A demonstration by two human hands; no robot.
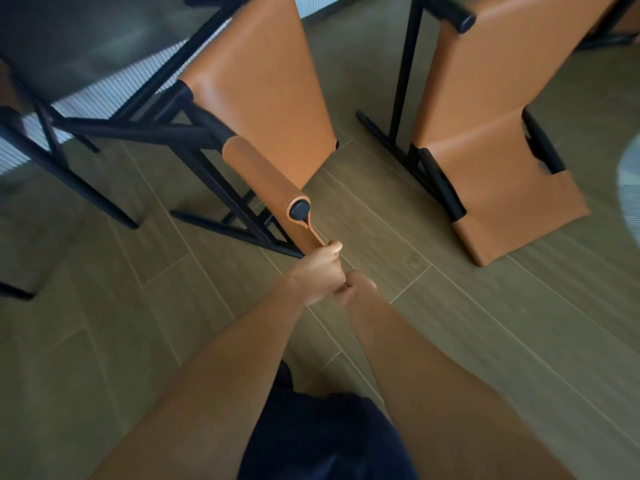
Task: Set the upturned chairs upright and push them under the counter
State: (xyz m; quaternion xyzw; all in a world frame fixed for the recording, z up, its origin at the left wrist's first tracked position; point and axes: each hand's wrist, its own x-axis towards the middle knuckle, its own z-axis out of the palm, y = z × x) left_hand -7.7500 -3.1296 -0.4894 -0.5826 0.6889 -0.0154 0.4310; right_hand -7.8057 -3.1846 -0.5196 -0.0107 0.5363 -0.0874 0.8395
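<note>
The left grip (320, 271) is closed round the near end of a tan leather-wrapped bar (266, 192) on the left chair (263, 88), fingers curled over the leather just below the bar's round black end cap (299, 209); the right grip (356, 289) sits touching the left one from behind, fingers curled inward, and whether it grasps the leather or nothing at all cannot be told; both bare forearms reach forward from the bottom of the view, over dark blue clothing (311, 438). The left chair stands close against the bench (86, 46), a dark glossy top over a pale ribbed front; its tan leather panel rises toward the top of the view, and its black frame (145, 129) crosses in front of the ribbed panel, with a low black rail near the wood-look floor (485, 341). The right chair (491, 98) stands apart from the first, out on the open floor; the lower edge of its tan leather meets the floor, a black foot rail lies on the floor at its left, and a round black bar (457, 19) juts out at its top; whether either chair is fully upright is hard to tell from this angle. More black legs (69, 174) stand at the far left, by the bench.
</note>
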